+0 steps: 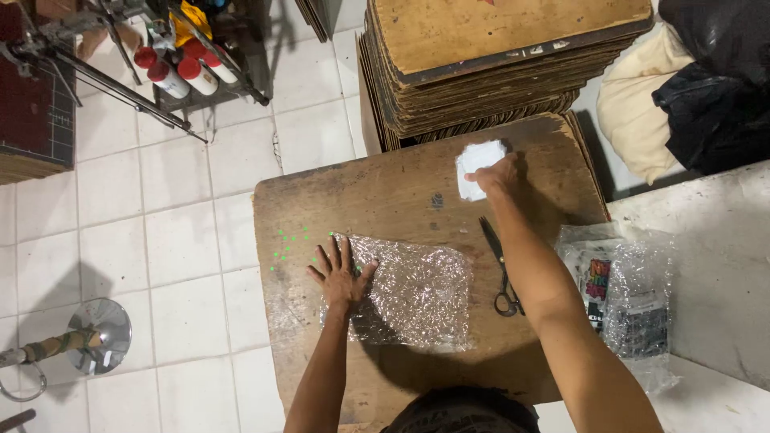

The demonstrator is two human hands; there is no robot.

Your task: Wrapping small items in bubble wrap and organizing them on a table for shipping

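Bubble wrap [413, 293] lies long side left-right under flat, spread left hand [341, 277]; right hand [496, 175] pinches white packet [475, 164].

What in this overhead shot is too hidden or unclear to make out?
Head view only:
- White packet: the right hand covers one corner, and its contents cannot be made out.
- Bubble wrap sheet: the left hand hides its near-left part.
- Wrapped package: plastic blurs what is inside.
- Scissors: the forearm overlaps the handles.

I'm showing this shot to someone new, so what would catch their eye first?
Probably the shiny bubble wrap sheet in the middle of the worn wooden board, with the left hand spread flat on it. Next, the right hand on a small white packet at the far edge, and black scissors between.
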